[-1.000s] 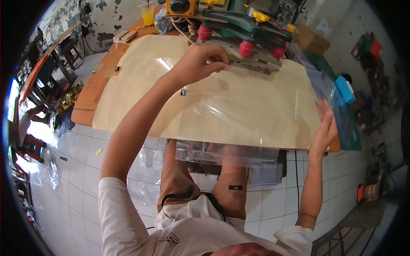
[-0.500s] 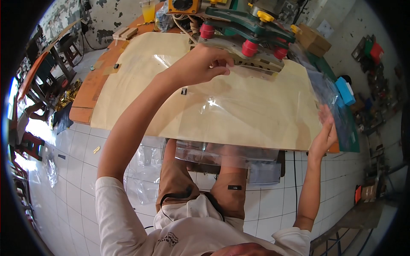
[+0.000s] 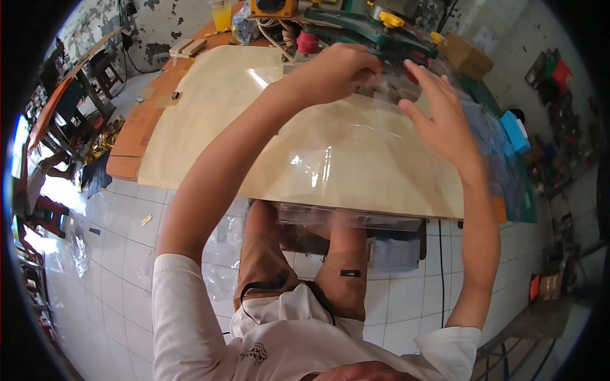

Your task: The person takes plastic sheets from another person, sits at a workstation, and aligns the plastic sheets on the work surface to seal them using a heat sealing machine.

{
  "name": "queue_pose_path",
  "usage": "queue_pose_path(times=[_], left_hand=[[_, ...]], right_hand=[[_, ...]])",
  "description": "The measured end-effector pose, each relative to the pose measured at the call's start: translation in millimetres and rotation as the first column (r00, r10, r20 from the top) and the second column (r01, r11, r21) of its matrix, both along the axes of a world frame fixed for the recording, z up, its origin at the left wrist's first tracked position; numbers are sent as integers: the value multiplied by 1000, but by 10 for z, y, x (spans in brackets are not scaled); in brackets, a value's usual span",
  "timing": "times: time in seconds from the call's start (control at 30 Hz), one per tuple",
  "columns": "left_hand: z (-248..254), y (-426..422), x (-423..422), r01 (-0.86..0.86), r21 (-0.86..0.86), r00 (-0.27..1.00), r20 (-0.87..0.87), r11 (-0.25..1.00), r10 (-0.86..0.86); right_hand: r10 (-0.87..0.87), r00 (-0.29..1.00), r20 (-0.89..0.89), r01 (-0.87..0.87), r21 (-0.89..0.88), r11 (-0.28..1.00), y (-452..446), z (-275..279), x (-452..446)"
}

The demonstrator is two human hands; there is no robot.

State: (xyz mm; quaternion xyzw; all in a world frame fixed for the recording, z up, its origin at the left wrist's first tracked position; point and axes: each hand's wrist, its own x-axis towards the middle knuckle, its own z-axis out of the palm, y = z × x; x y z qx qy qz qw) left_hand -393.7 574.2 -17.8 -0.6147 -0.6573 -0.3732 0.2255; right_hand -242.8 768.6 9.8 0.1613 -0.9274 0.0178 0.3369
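Note:
My left hand is closed at the far side of the table, in front of the green machine with red and yellow knobs. Its fingertips pinch the edge of a clear plastic sheet, which lies over the pale yellow board and shows bright reflections. To its right, my right hand is raised over the sheet with its fingers apart. Nothing shows between those fingers. The two hands do not touch.
At the back stand a cup of yellow drink, an orange device and a cardboard box. A light blue box is at the right edge. Wood pieces lie at the back left.
My right hand has moved from the right edge of the table up and inward, near the machine. My left hand has shifted right and away from me, and the plastic has moved with it.

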Motion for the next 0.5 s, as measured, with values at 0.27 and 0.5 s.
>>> queue_pose_path(times=[0.27,0.5], left_hand=[[231,-275,436,-163,113,931,-311,980,191],[430,-733,1071,-111,2,979,-172,994,109]], right_hand=[[138,840,524,50,-328,943,-43,520,160],[545,540,642,26,-659,751,-229,730,854]])
